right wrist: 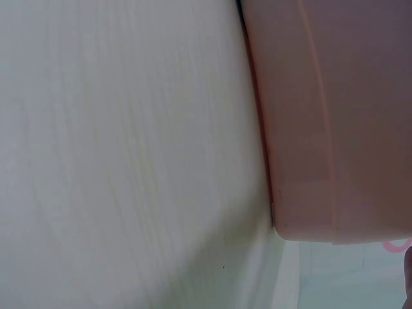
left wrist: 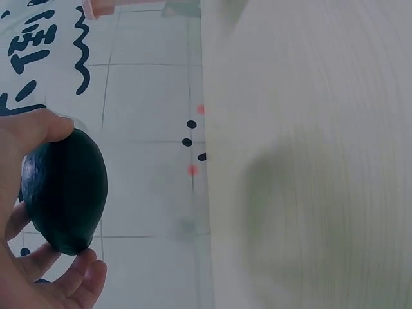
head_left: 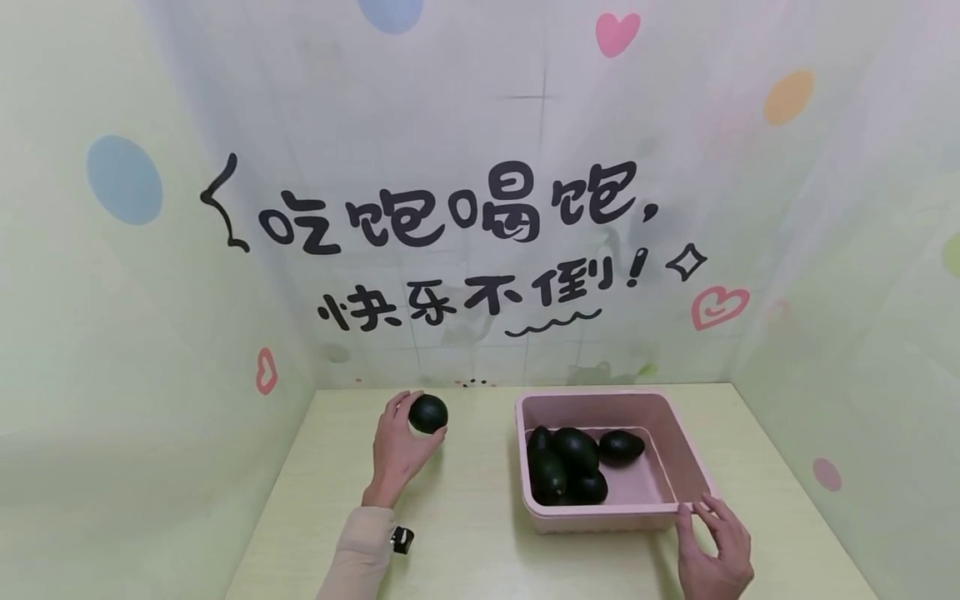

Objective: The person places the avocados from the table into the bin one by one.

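A dark green avocado is gripped between the thumb and fingers of my left hand, left of the pink plastic bin. In the left wrist view the avocado appears raised off the table, with the thumb at one end and fingertips at the other. My right hand holds the bin's front right corner by the rim, thumb and fingers on it. The right wrist view shows the bin's outer wall and only a sliver of finger. Several dark avocados lie inside the bin, mostly toward its left side.
The bin stands on a pale wood-grain table. A printed curtain or backdrop with black lettering rises behind the table's back edge, and similar walls enclose both sides. A small black device sits at my left wrist.
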The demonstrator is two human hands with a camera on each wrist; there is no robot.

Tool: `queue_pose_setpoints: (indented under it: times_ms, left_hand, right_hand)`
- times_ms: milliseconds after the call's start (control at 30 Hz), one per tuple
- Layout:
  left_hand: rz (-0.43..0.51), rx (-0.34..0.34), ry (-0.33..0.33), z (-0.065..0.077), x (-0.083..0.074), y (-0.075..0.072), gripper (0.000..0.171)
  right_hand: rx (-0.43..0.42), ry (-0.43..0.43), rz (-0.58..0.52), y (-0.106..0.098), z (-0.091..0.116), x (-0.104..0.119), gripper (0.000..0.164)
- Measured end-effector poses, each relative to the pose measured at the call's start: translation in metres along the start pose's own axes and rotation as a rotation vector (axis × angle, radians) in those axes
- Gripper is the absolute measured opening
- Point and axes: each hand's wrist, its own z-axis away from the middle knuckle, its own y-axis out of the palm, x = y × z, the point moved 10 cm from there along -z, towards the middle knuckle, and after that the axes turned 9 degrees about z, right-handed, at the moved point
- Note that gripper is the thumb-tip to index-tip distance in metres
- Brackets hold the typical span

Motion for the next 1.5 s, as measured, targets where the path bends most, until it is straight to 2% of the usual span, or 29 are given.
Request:
queue_pose_setpoints:
  times_ms: [133,533,1067,1367,1500]
  left_hand:
    - [0.002,0.004,-0.006,0.001,-0.001,0.001,0.071]
    - [0.002,-0.014,0.065,0.000,-0.017,0.004,0.068]
    - [0.009,-0.004,0.100,0.000,-0.036,0.002,0.069]
    - [-0.002,0.001,0.111,0.000,-0.042,0.005,0.069]
    - [0.010,0.000,0.131,0.000,-0.049,0.008,0.068]
  right_hand:
    - [0.008,0.012,0.011,0.001,0.002,-0.002,0.012]
    - [0.016,0.024,0.024,0.000,-0.004,0.006,0.011]
    - [0.016,0.025,0.020,0.001,-0.005,0.006,0.008]
    - [0.009,0.022,0.020,0.002,0.001,-0.015,0.008]
    - [0.002,0.019,0.010,0.001,-0.002,-0.004,0.008]
